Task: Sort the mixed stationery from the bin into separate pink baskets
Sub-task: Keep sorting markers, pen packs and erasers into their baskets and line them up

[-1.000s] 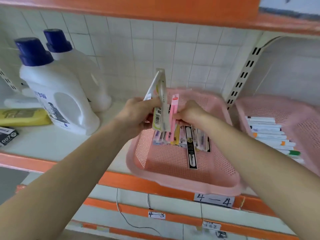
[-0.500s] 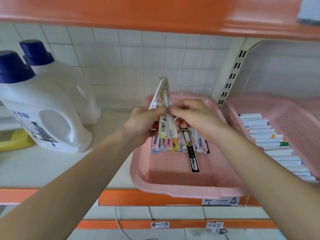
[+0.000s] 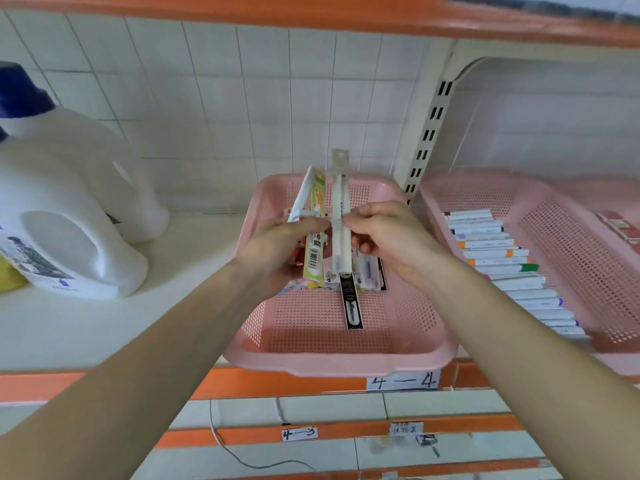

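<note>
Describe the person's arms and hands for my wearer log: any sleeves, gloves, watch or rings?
Both forearms are bare as far as the picture shows, with no sleeve edge visible. The left hand and the right hand wear no gloves. No watch, bracelet or ring shows on either wrist or on the visible fingers. No markings or bandages can be seen.

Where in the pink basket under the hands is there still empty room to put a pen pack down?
The middle pink basket is bare across its front floor, between the near rim and the packs, except one black pen pack. Its back half is crowded with pen packs under both hands. The right basket is lined with markers.
</note>
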Demonstrator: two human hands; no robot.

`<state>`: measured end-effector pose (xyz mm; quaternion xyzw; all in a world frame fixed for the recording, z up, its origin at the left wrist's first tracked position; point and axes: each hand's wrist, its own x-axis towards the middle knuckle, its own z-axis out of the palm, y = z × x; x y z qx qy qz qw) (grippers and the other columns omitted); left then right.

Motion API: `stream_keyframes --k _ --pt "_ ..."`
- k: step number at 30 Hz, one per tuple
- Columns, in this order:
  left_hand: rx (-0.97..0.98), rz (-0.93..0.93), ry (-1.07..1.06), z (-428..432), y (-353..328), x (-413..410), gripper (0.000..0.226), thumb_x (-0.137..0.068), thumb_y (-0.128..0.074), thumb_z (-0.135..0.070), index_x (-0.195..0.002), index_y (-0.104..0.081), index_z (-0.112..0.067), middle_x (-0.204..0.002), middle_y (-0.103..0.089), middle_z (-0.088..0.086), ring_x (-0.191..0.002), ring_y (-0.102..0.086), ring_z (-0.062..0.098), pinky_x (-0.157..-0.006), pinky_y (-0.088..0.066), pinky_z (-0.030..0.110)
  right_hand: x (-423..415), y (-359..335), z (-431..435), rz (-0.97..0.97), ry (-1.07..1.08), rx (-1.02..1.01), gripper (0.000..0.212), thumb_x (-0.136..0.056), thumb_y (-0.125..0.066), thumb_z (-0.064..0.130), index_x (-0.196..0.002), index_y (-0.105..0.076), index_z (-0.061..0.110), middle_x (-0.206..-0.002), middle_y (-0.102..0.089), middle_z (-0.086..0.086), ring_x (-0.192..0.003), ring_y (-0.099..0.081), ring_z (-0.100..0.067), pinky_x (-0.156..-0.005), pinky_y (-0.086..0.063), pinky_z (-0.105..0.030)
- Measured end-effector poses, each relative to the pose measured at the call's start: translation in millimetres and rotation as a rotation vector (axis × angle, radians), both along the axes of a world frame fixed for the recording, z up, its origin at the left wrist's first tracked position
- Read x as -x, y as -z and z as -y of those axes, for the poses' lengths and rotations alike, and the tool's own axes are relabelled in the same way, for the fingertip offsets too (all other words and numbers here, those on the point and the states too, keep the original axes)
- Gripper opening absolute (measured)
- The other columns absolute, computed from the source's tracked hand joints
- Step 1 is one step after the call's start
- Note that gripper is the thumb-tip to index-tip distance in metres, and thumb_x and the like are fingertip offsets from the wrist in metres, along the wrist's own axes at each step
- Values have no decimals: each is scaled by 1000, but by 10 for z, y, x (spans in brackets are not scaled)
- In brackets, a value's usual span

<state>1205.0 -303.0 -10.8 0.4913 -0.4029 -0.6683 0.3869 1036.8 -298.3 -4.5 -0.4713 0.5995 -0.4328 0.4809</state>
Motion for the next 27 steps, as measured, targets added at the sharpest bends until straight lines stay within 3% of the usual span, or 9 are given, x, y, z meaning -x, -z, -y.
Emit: stream_keyframes --k 3,6,9,13,18,20,22,24,27 --pt "14 -8 -1 25 0 -21 14 -85 -73 -10 -96 -69 -4 -89 -71 12 -70 -67 22 -72 -51 36 160 -23 93 -94 64 -24 4 -89 -68 6 -89 -71 3 -67 -64 -8 -63 -55 -17 -55 -45 -25" --pt "40 13 28 63 -38 -43 8 -84 -74 -13 -89 -70 -7 -89 -71 12 -72 -68 22 -83 -51 42 246 -32 230 -462 25 -78 9 -88 -66 8 -84 -71 3 -65 -65 -5 -58 -56 -15 -57 -49 -26" --pt "34 32 37 103 -61 -36 12 -87 -73 -16 -94 -69 -8 -99 -74 13 -74 -71 19 -89 -55 42 234 35 344 -759 -46 -154 5 -88 -65 9 -85 -68 7 -79 -68 -5 -65 -62 -14 -60 -54 -25" --pt "18 27 27 146 -23 -15 16 -88 -73 -21 -96 -69 -7 -92 -73 7 -75 -72 18 -69 -57 29 129 145 419 -906 -67 -171 7 -89 -63 5 -93 -60 10 -87 -60 -3 -76 -59 -15 -49 -39 -21" --pt "8 55 34 138 20 -11 23 -89 -74 -24 -101 -69 -6 -88 -74 6 -75 -73 18 -53 -54 25 78 253 405 -1066 -83 -128 11 -86 -61 0 -88 -56 9 -94 -58 -8 -76 -56 -17 -52 -42 -23" --pt "15 49 44 134 11 -10 25 -89 -73 -24 -104 -69 -5 -87 -74 5 -76 -73 18 -55 -55 26 83 252 377 -975 -62 -12 4 -89 -63 13 -89 -60 11 -93 -62 -7 -77 -58 -17 -57 -46 -25" --pt "16 31 48 137 4 8 29 -91 -71 -25 -110 -67 -4 -87 -74 5 -79 -73 19 -65 -60 29 60 166 311 -679 -60 52 12 -93 -62 29 -93 -65 17 -95 -67 -3 -83 -63 -17 -69 -49 -28" --pt "24 33 59 141 11 30 31 -92 -69 -26 -113 -68 -4 -89 -74 5 -81 -73 20 -77 -59 33 2 24 207 -294 -106 0 18 -95 -61 34 -92 -69 19 -94 -72 -2 -76 -64 -13 -63 -45 -25" --pt "41 53 91 131 6 58 27 -92 -69 -30 -109 -70 -9 -92 -75 6 -84 -72 19 -83 -57 37 -37 -66 141 -173 -152 -46 11 -94 -63 27 -93 -70 19 -81 -70 6 -61 -59 -4 -52 -39 -19"
